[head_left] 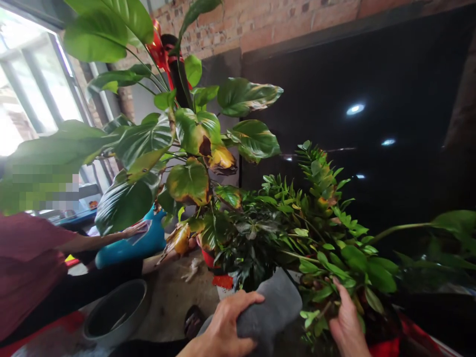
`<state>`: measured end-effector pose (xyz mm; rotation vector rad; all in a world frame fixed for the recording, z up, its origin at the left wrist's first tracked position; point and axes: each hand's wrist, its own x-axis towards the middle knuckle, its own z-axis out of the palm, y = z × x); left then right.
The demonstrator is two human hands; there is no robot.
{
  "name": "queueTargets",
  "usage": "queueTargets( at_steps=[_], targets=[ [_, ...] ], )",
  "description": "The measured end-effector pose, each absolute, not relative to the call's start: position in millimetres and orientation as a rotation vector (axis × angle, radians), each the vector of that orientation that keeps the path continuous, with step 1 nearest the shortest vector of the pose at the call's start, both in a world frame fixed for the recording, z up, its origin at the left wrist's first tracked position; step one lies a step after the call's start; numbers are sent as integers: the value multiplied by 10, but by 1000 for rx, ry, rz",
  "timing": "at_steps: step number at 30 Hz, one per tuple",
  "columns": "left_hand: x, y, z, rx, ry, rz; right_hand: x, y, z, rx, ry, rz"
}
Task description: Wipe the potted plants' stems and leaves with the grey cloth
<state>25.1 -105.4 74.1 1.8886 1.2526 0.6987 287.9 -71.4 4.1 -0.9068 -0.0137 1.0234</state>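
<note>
1. Left hand [232, 320]: at the lower middle of the head view. Your grip is clamped on a grey cloth [277, 302], thumb on the near side, index finger stretched over the top.
2. Grey cloth: spreads up and to the right from your left hand, its far end rounded, in front of the low greenery. Whether it touches any leaf, you cannot tell from this angle.
3. Right hand [347, 322]: right of the cloth, well apart from your left hand. It reaches up into the leafy plant [345, 263], the raised finger at the leaves. Some of your fingers are hidden by foliage; you cannot tell whether this grip is closed on a leaf or stem.
4. Leafy plant: many small glossy green leaves on long stems, in front of a dark panel [316, 99] that shows several bright light spots.
5. Tall plant [193, 178]: to the left of the leafy plant, broad leaves, several with yellow and brown edges. A red ribbon [158, 47] is near the top, by a dark pole [181, 82].
6. Brick wall [219, 29]: behind, above the panel.
7. Co-worker [29, 272]: on your left, in a dull red shirt, one hand [134, 230] laying a pale cloth [142, 234] against a blue object [122, 253] with a smooth, rounded surface.
8. Floor [167, 290]: grey basin [140, 302] below the co-worker's leg; a dark shoe [193, 320] to the right of it.
</note>
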Motion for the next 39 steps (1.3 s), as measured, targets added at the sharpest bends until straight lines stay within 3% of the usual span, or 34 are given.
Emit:
queueTargets(
  at_steps=[7, 13, 16, 25, 33, 39],
  targets=[
    [525, -736, 1507, 1657, 1143, 1419, 2879, -685, 72, -897, 16, 998],
    [497, -865, 780, 1704, 1203, 778, 2840, -683, 69, -884, 10, 1066],
    [303, -1105, 557, 1702, 1167, 640, 2858, -710, 78, -882, -23, 1116],
    [-29, -745, 1609, 1280, 1207, 1592, 2825, -713, 215, -879, 119, 1063],
    [-70, -1244, 740, 1232, 1269, 1088, 2817, -733, 152, -905, 62, 1039],
    [-208, -877, 1399, 1268, 1459, 1666, 2805, -745, 267, -869, 179, 1085]
  ],
)
